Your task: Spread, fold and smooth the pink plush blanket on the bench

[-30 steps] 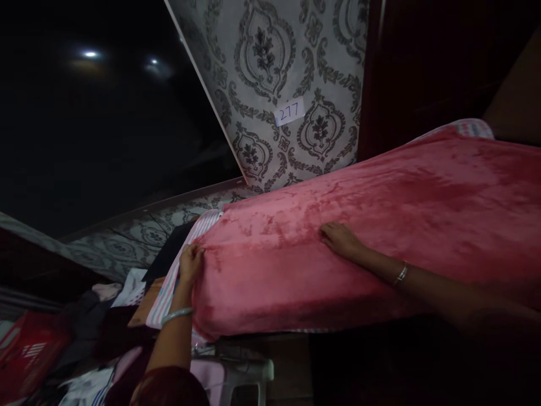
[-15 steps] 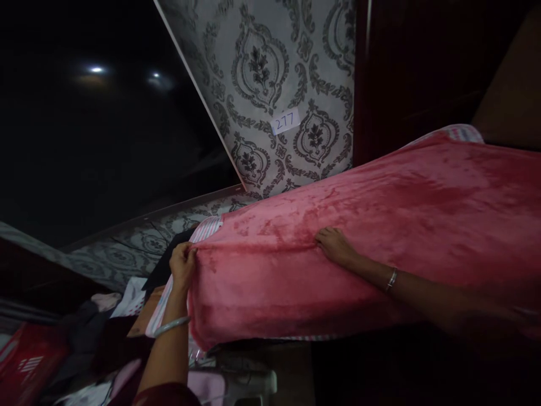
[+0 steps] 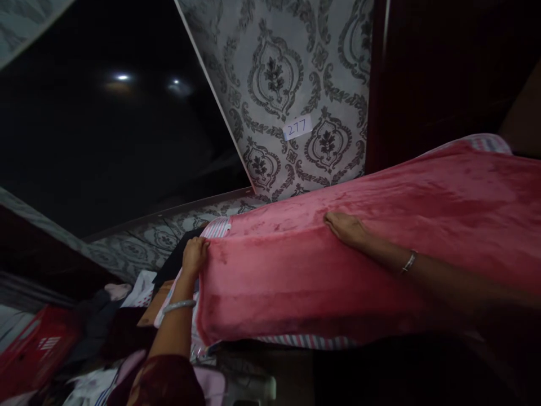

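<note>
Left hand: fingers pinched on the left edge of a long, pinkish-red plush blanket. Right hand: fingers closed on the same blanket farther right; fold line between both. Blanket lies over multicoloured striped cloth, beside a grey damask-patterned wall.
</note>
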